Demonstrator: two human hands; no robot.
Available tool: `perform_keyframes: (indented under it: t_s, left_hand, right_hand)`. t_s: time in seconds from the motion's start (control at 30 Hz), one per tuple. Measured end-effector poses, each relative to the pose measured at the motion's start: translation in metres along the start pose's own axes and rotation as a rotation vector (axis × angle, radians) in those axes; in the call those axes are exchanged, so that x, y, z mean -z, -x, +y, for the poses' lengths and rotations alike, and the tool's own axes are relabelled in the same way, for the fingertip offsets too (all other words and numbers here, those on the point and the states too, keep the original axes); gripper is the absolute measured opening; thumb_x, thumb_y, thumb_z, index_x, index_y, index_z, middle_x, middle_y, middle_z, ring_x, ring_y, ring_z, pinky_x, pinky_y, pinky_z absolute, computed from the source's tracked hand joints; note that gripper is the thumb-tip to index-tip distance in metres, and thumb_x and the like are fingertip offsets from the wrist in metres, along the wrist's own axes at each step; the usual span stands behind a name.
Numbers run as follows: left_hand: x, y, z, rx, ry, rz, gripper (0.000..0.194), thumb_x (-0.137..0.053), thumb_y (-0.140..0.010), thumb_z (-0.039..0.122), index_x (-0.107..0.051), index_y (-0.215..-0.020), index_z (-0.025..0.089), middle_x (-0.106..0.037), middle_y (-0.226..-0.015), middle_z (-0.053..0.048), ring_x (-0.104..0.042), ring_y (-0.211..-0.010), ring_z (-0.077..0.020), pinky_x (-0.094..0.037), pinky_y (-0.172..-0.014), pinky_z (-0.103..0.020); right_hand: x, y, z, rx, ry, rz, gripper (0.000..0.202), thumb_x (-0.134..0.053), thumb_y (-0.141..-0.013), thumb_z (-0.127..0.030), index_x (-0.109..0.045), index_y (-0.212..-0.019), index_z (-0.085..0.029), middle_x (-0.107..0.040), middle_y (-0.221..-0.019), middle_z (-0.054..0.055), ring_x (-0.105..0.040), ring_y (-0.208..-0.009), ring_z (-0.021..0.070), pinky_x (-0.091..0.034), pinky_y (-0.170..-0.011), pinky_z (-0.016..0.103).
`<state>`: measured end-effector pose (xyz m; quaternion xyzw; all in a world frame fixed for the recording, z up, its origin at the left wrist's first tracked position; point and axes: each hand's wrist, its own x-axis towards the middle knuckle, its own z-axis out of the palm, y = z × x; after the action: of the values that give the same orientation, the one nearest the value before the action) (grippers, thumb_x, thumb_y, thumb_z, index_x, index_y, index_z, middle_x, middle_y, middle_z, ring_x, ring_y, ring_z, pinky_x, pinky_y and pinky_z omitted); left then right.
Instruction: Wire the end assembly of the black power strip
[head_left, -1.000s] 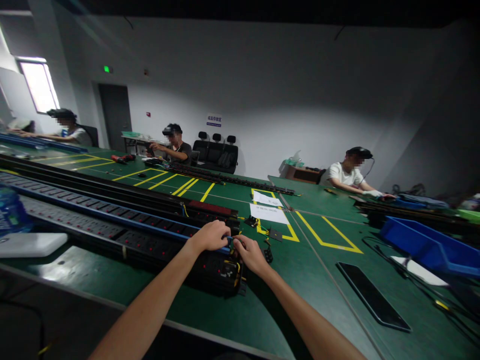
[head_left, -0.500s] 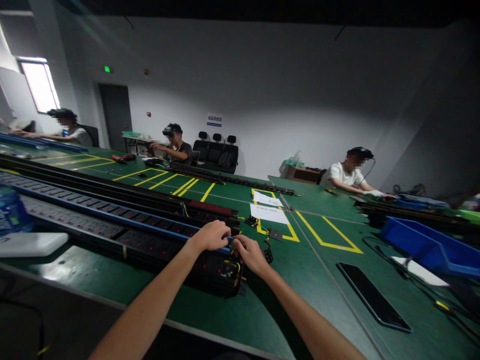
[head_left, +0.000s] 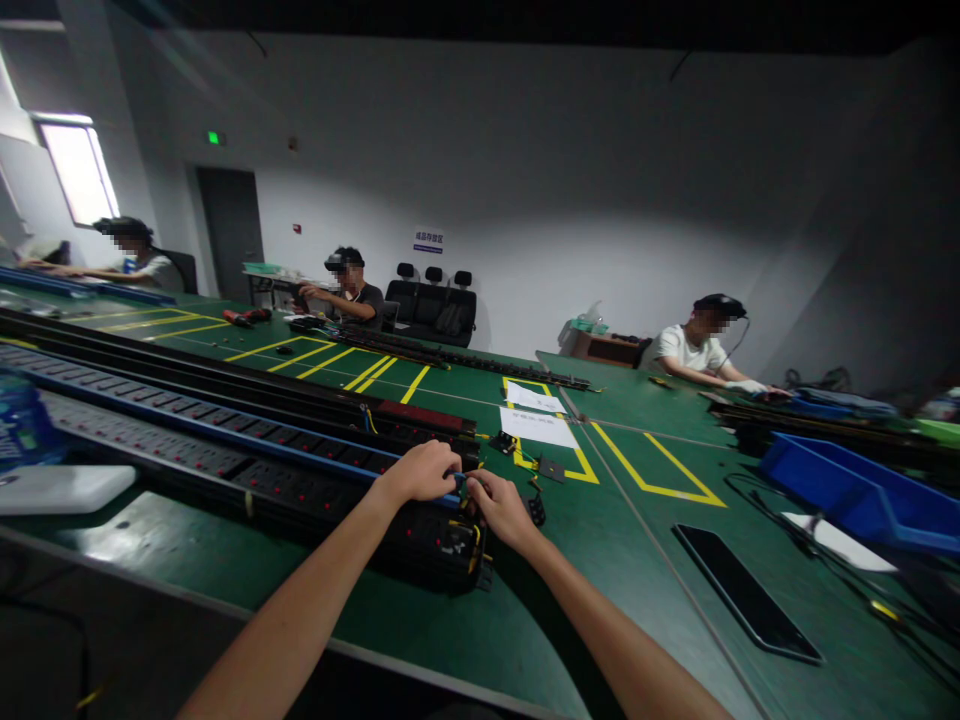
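Note:
Long black power strips (head_left: pixel 300 490) with rows of sockets and small red dots lie side by side on the green table. My left hand (head_left: pixel 421 472) is closed over the right-hand end of the blue-edged power strip (head_left: pixel 322 455). Just to its right, my right hand (head_left: pixel 501 508) pinches at that same end, its fingertips close to the left ones. What the right fingers hold is too small and hidden to make out. Yellow wires (head_left: pixel 474 545) show at the end of the nearest strip, below both hands. Small black socket parts on wires (head_left: pixel 537 508) lie right of my hands.
A phone (head_left: pixel 750 590) and a blue bin (head_left: pixel 862 490) are on the right, with black cables. Paper sheets (head_left: pixel 538 427) lie beyond my hands. At left are a white flat case (head_left: pixel 67 488) and a large water bottle (head_left: pixel 26 420). Several people sit across the table.

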<state>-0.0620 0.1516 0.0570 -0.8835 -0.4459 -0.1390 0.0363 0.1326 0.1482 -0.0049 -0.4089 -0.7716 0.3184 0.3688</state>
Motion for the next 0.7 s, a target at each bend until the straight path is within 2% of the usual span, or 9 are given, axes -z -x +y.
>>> perform_keyframes:
  t_s: [0.7]
  left_hand:
    - [0.0016,0.0003,0.0015,-0.001,0.008,-0.012,0.023,-0.055,-0.081,0.021,-0.074,-0.095,0.020,-0.069,-0.090,-0.007,-0.063,-0.090,-0.0227,-0.047,-0.080,-0.030]
  right_hand:
    - [0.0001,0.0003,0.0002,-0.003,-0.004,-0.007,0.034,-0.042,-0.098,-0.040,-0.067,-0.099,-0.018,-0.062,-0.063,-0.001,-0.057,-0.046,0.0128,-0.040,-0.046,0.021]
